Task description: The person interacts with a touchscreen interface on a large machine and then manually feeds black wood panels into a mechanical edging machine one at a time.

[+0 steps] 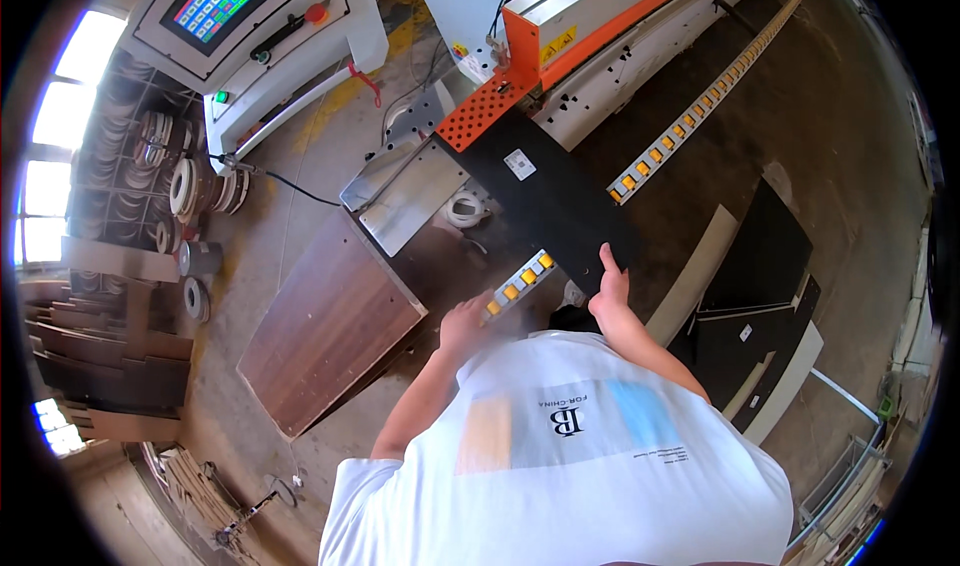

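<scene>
Two hands are on the job, and both sit at the near end of the long black panel [545, 201]. Right hand [610, 284] first: fingers flat and stretched, index pointing up the board, palm pressing down on the panel's near right corner, not wrapped round anything. Left hand [466, 318] sits lower and further left, loosely curled at the near end of the yellow-padded roller track [520, 283]; whether it actually grips that rail or only rests against it, I can't tell from here.

From those hands the panel runs away and up to the left, its long axis heading straight for the orange perforated guard [482, 114] at the mouth of the edge-banding machine [620, 21]. Its far end lies just by that guard, its near end under the right palm. So the right hand is the nearer one, already on the board. Off to the left, a brown wood-grain board [325, 331] leans low, well apart.
</scene>
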`<state>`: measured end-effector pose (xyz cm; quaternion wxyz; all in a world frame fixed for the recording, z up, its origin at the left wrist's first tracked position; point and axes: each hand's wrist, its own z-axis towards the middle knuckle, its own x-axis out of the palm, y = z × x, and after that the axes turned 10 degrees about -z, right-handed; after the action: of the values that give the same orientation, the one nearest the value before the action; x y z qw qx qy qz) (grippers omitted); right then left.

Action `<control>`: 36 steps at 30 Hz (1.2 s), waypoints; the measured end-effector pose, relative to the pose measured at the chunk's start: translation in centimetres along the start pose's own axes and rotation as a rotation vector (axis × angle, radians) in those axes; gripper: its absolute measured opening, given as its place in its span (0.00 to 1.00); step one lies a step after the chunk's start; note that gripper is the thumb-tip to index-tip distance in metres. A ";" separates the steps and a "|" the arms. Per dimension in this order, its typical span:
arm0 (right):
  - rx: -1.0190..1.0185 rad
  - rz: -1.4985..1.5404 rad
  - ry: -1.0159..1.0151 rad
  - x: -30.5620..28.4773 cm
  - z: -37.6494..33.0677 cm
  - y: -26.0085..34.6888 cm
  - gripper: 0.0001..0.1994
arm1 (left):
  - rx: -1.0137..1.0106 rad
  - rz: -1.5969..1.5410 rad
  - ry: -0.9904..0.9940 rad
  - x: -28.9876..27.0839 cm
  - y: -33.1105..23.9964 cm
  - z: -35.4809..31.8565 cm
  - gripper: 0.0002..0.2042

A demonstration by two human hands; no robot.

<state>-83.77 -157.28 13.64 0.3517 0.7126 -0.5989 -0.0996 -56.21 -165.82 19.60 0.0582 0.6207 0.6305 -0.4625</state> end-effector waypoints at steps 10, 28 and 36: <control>-0.018 -0.021 -0.124 -0.5 5.2 6.1 0.38 | -0.026 0.009 -0.002 1.1 0.5 0.1 0.33; -0.253 -0.022 -0.143 -12.6 5.9 2.8 0.12 | 0.259 0.136 0.027 2.1 1.9 2.2 0.41; 0.230 -1.071 -0.464 -35.2 -16.3 -30.0 0.18 | 1.148 0.231 0.090 4.2 -2.5 1.3 0.26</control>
<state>-60.34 -117.44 -2.88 0.0327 0.9087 -0.2243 -0.3507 -59.87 -163.11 17.41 -0.2640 0.6365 0.2090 -0.6939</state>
